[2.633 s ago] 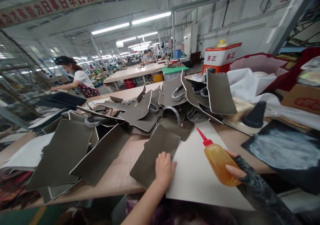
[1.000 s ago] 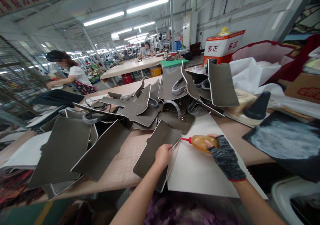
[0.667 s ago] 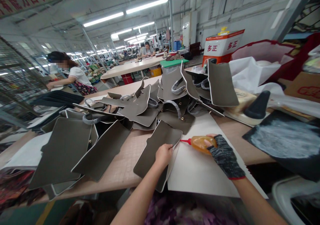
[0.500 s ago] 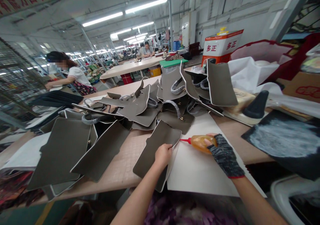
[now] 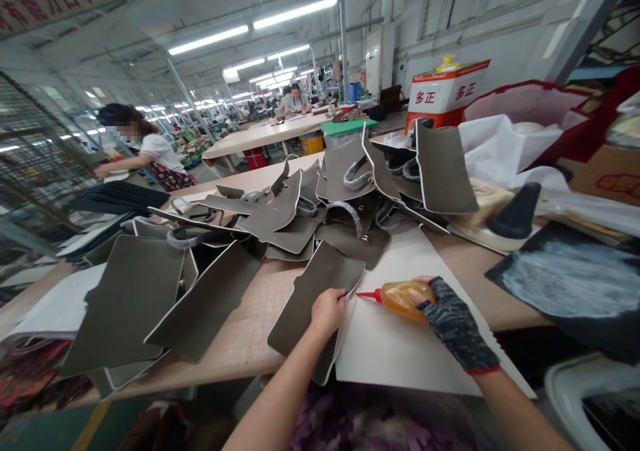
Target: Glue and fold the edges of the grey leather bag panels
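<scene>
My left hand (image 5: pixel 329 312) is closed on the right edge of a grey-brown bag panel (image 5: pixel 313 294) with pale edges, pinching it between thumb and fingers. In my right hand (image 5: pixel 443 307), which wears a dark knitted fingerless glove, is a glue bottle (image 5: pixel 404 299) of amber liquid, lying nearly level. Its thin red nozzle points left and its tip is close to the panel's edge, by my left fingers; whether it touches I cannot tell. Beneath the bottle lies a large white sheet (image 5: pixel 400 351).
Several more grey-brown bag pieces (image 5: pixel 273 211) with wrapped handles are heaped behind, others (image 5: pixel 125 297) at the left. To the right are a black sheet with whitish smears (image 5: pixel 575 274), a dark cone-shaped object (image 5: pixel 517 214) and a red-and-white can (image 5: pixel 445 94). A co-worker (image 5: pixel 145 151) sits at left.
My right hand has brought the glue bottle slightly down and left, the nozzle tip sliding lower along the panel's edge. My left hand keeps its hold almost unmoved.
</scene>
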Demonstrator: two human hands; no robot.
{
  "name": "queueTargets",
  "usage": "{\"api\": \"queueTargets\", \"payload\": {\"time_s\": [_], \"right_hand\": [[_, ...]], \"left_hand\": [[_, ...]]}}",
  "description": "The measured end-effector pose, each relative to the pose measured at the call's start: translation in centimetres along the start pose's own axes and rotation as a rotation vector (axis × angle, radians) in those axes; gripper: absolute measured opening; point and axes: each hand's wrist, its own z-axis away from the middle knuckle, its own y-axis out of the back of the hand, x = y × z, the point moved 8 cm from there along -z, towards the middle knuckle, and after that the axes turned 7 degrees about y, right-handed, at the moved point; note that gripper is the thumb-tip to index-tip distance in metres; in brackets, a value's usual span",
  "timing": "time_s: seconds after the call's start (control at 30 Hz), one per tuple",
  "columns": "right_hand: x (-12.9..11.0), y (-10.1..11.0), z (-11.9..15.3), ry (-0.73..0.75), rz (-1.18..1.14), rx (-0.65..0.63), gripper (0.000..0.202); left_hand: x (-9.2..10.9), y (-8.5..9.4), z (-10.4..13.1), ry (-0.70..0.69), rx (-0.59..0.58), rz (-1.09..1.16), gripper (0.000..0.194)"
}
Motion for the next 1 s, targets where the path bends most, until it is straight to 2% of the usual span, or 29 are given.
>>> {"api": "queueTargets", "payload": {"time_s": [0.3, 0.73, 1.0], "right_hand": [[-0.2, -0.2, 0.9, -0.008, -0.035, 0.005, 0.034], [-0.7, -1.6, 2.8, -0.056, -0.090, -0.137, 0.032], [-1.7, -2.1, 4.0, -0.062, -0.128, -0.157, 0.033]], "left_hand": [[-0.1, 0.0, 0.1, -0.004, 0.009, 0.005, 0.033], [0.2, 0.4, 0.4, -0.018, 0.012, 0.005, 0.033], [0.2, 0.3, 0.4, -0.024, 0.012, 0.003, 0.035]]}}
